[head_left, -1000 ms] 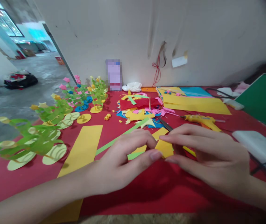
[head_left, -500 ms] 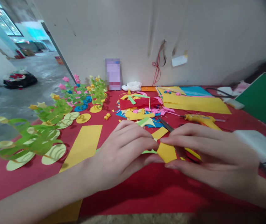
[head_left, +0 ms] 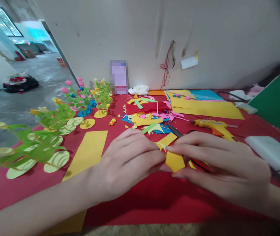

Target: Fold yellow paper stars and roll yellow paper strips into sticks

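Observation:
My left hand (head_left: 127,160) and my right hand (head_left: 218,164) meet over the red table (head_left: 154,200), both pinching a small yellow paper piece (head_left: 174,161). Thumbs sit under it and fingers lie on top, pressed together. A narrow yellow strip (head_left: 166,139) lies just behind the hands. A longer yellow paper strip (head_left: 88,150) rests flat to the left of my left hand, running under my forearm.
Green paper plants on round bases (head_left: 34,147) line the left edge. A heap of coloured paper scraps (head_left: 150,113), scissors (head_left: 174,130) and a yellow glue gun (head_left: 211,126) lie behind the hands. Yellow sheets (head_left: 204,108) and a green board (head_left: 277,105) sit at the right, by a white bag (head_left: 270,154).
The green paper strip that ran out from under my left hand is gone from sight. My left fingers have closed further over the yellow piece; both hands stay in place.

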Demonstrator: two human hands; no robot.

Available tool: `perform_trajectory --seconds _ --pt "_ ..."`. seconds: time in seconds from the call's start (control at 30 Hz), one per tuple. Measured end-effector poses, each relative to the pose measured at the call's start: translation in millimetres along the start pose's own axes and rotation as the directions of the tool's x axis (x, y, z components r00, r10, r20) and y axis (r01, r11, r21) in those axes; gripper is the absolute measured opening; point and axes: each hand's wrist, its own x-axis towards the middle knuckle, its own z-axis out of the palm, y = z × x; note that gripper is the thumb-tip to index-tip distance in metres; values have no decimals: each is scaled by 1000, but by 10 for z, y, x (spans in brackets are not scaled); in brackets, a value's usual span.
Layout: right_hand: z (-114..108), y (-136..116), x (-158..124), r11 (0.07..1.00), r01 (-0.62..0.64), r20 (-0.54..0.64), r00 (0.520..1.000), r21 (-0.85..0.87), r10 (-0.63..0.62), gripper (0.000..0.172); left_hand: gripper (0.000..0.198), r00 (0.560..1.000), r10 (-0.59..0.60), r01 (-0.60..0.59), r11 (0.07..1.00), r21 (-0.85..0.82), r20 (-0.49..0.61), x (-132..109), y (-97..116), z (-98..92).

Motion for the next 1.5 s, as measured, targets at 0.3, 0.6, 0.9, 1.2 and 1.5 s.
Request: perform_trajectory --seconds 0.3,0.6,0.9,1.2,1.5 --pt "-7 8 -17 1000 21 36 999 -13 -20 23 8 998 55 -55 998 19 37 -68 -33 13" --pt "-5 17 -16 999 33 46 998 21 -34 23 5 995 93 -94 995 18 47 -75 -45 9" --pt "24 27 -44 997 38 57 997 69 -42 21 4 987 163 -163 985 64 7 -93 -27 42" --pt "-74 75 27 968 -70 209 978 240 19 23 10 994 102 -101 995 -17 43 -28 -27 6" --pt "-120 124 44 941 -138 249 967 311 59 27 4 998 44 -44 999 4 51 0 -21 -15"
